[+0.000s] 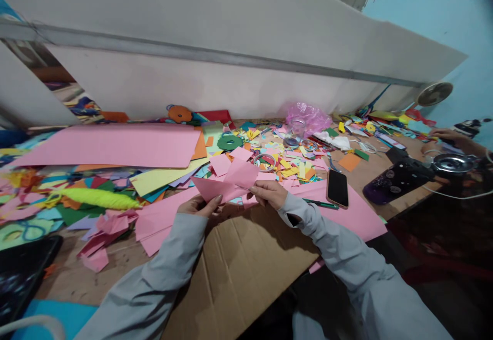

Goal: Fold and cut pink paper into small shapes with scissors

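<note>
Between my two hands is a piece of pink paper [221, 187] with creases and pointed flaps, lifted over a brown cardboard sheet [246, 278]. My left hand [202, 205] pinches its lower left edge between thumb and fingers. At the paper's right side, my right hand [271, 193] is closed on a thin, blade-like tool [244, 188] whose tip lies against the paper; its exact kind is too small to make out. More pink sheets [162, 222] lie under and beside my left forearm. A crumpled pink paper shape [106, 237] rests farther left.
Paper scraps [285, 168] cover the table, with a tape roll [264, 162] among them. To the right are a green pen [321, 204], a phone [338, 188] and a dark tumbler [396, 181]. Another person's hand [449, 135] is at far right. A large pink sheet [115, 145] lies left.
</note>
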Tool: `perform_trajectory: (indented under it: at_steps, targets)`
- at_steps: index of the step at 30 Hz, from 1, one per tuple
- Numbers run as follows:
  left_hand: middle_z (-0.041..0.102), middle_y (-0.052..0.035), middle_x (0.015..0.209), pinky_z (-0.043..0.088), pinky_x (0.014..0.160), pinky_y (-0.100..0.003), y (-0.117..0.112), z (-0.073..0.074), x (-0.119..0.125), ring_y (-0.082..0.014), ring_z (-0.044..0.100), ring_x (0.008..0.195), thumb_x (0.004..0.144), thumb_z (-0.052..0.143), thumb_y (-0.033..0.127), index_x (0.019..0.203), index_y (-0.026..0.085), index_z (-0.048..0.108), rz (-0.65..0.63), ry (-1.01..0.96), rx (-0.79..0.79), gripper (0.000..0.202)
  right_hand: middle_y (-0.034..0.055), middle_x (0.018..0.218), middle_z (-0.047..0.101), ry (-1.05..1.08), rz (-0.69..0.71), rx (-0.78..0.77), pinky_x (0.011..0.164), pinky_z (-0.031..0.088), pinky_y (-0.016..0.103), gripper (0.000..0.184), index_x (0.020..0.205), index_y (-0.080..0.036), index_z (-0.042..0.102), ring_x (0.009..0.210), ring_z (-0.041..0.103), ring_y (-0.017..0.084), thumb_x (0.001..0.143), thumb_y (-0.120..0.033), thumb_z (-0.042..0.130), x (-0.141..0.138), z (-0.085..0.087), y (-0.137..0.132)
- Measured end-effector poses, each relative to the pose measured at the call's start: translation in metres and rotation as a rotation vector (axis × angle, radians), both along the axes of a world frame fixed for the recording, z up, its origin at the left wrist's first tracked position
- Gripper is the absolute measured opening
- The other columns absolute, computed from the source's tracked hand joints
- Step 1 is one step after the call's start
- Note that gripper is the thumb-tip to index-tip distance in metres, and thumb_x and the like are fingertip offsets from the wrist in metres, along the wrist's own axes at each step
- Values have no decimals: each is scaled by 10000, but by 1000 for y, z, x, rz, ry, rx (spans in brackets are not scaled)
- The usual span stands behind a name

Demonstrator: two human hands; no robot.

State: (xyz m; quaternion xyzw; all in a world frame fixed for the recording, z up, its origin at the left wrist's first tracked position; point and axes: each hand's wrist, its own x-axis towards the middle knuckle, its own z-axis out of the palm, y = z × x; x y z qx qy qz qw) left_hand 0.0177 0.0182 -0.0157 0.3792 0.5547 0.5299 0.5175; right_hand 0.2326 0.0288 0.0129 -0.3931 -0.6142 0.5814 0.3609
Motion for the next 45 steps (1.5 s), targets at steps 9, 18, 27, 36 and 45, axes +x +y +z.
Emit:
perform_trajectory:
  at_steps: [9,18,27,36,45]
  targets:
    - [663,-17,503,434,410,-219,-3,14,1,-126,554,411,416,840,403,713,120,710,20,-19,-64,430,-72,437,451,-2,25,-4,499,292,242,493,776,-114,620,417,392,66,790,-604,570,1,1,1]
    - [696,-30,549,486,462,-216,-9,12,8,-126,587,458,477,836,357,721,121,733,1,3,-14,355,-80,434,447,-36,-34,-101,432,214,239,484,812,-124,605,383,376,61,773,-606,584,-2,-6,2]
    - [664,-22,494,468,392,-220,-13,13,10,-123,557,387,512,821,372,743,107,722,-39,-29,-66,365,-77,478,460,48,-19,-166,427,220,228,384,888,-124,597,418,413,67,770,-489,596,-7,1,-3]
    - [646,-10,474,457,396,-219,-11,13,8,-119,549,388,521,808,361,701,113,709,-19,-17,-52,322,-74,460,517,24,42,-279,366,115,218,295,839,-156,528,322,265,39,793,-444,571,-5,6,-2]
    - [617,12,436,415,342,-211,-12,21,6,-112,517,338,537,797,373,660,133,676,-55,26,-78,295,-75,416,459,81,93,-224,377,211,208,378,716,-172,490,356,344,63,791,-535,568,-6,-3,2]
